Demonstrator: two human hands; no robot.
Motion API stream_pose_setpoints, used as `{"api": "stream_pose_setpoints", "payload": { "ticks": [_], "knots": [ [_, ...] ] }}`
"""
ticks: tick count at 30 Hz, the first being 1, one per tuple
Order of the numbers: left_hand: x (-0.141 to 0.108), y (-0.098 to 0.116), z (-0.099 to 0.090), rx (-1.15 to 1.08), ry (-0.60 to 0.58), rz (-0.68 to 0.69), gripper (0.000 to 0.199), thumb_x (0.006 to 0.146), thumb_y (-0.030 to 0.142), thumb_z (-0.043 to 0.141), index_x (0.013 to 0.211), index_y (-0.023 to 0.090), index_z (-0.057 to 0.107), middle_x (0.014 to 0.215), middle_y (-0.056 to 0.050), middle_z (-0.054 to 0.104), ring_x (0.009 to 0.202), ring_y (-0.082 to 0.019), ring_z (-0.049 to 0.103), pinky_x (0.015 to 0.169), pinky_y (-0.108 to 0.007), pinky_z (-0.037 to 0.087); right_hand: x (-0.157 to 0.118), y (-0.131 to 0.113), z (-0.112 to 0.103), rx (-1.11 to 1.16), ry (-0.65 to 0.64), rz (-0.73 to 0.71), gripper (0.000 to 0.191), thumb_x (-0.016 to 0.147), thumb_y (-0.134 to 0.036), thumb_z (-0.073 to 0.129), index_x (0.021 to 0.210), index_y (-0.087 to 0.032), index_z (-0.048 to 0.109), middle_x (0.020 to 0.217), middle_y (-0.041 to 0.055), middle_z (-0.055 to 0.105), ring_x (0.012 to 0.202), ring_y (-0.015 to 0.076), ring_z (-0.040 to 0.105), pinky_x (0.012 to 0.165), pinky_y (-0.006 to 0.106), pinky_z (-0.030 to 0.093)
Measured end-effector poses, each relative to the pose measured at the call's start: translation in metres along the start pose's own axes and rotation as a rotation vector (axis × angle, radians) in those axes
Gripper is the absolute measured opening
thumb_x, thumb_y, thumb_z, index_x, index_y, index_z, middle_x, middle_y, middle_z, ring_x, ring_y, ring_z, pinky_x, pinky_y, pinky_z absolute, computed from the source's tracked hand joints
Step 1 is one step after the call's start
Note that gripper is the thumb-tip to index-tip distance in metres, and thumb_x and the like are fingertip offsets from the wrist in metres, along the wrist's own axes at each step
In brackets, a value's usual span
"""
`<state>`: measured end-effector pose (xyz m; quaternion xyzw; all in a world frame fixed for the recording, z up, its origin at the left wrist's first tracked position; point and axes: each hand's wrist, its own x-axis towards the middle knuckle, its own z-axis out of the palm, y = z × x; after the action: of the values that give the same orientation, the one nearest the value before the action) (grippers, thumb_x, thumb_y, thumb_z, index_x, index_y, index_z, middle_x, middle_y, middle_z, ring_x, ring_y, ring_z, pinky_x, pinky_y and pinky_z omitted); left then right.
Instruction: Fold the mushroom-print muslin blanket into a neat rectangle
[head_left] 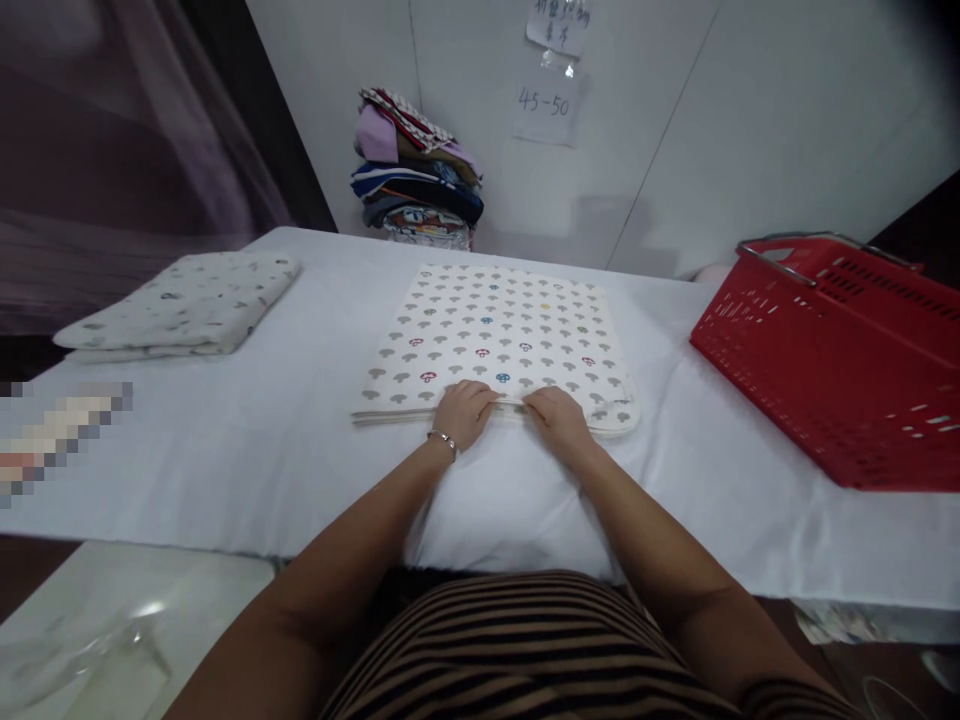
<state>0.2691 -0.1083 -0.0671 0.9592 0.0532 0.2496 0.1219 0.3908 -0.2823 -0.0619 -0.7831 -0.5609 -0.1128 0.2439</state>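
Striped fabric, black and tan bands curving over a rounded front, makes up the shirt point(555, 650) closest by. Down to the left, a pale, smooth surface point(202, 590) bears crinkled, glossy clear plastic point(90, 640). Bare arms point(360, 510) run forward from the shirt to the table; a thin metal bracelet point(444, 441) rings the left wrist. Left hand point(463, 412) and right hand point(556, 418) sit close together, fingers bent, both pinching the near edge of the mushroom cloth point(502, 330). It lies flat in the middle of the table, a soft, off-white, folded four-sided piece, layers showing along its near edge, with rows of small grey mushrooms and a few in red, blue and yellow. Under it, a white tablecloth point(315, 440) has a smooth weave with soft creases. To the right stands a red basket point(810, 370), hard plastic with slotted walls and a thin metal handle. Well to the left lies a pale folded cloth point(180, 300) with small scattered prints. Beyond the table's far edge rises an uneven stack of fabrics point(416, 180), lilac, blue, dark and checked. Handwritten paper sheets point(546, 110) hang on the flat, seamed white wall point(637, 90).
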Motion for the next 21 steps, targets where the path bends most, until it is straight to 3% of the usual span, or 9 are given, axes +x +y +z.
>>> {"api": "stream_pose_setpoints", "payload": {
  "ticks": [4, 8, 13, 21],
  "knots": [
    [-0.009, 0.011, -0.005, 0.092, 0.025, 0.08, 0.022, 0.09, 0.02, 0.046, 0.081, 0.021, 0.066, 0.084, -0.004, 0.064, 0.082, -0.019, 0.051, 0.074, -0.035, 0.035, 0.003, 0.001, 0.003, -0.006, 0.037, 0.028, 0.02, 0.093, -0.024, 0.046, 0.096, -0.021, 0.065, 0.092, 0.0063, 0.067, 0.085, 0.0197, 0.056, 0.076, 0.031, 0.044],
    [-0.009, 0.019, -0.003, 0.198, -0.129, 0.094, 0.021, 0.09, 0.022, 0.047, 0.083, 0.022, 0.067, 0.076, -0.003, 0.062, 0.075, -0.018, 0.05, 0.069, -0.035, 0.032, 0.001, 0.001, 0.007, -0.009, 0.031, 0.021, 0.021, 0.093, -0.024, 0.045, 0.096, -0.022, 0.066, 0.093, 0.0063, 0.067, 0.084, 0.0198, 0.057, 0.074, 0.031, 0.044],
    [0.002, 0.022, 0.004, 0.275, -0.258, 0.028, 0.024, 0.091, 0.024, 0.046, 0.077, 0.021, 0.066, 0.078, -0.005, 0.061, 0.082, -0.021, 0.05, 0.072, -0.037, 0.031, -0.001, 0.001, 0.008, -0.011, 0.005, 0.009, 0.022, 0.093, -0.024, 0.045, 0.098, -0.022, 0.066, 0.094, 0.0066, 0.067, 0.085, 0.0198, 0.057, 0.075, 0.032, 0.045],
    [0.0, 0.027, 0.002, 0.261, -0.265, 0.084, 0.022, 0.087, 0.012, 0.044, 0.077, 0.018, 0.063, 0.081, -0.007, 0.06, 0.084, -0.022, 0.051, 0.073, -0.038, 0.032, -0.001, -0.001, 0.004, -0.01, -0.003, 0.01, 0.022, 0.094, -0.024, 0.045, 0.098, -0.022, 0.066, 0.094, 0.0067, 0.067, 0.086, 0.0201, 0.057, 0.076, 0.032, 0.045]
  ]
}}
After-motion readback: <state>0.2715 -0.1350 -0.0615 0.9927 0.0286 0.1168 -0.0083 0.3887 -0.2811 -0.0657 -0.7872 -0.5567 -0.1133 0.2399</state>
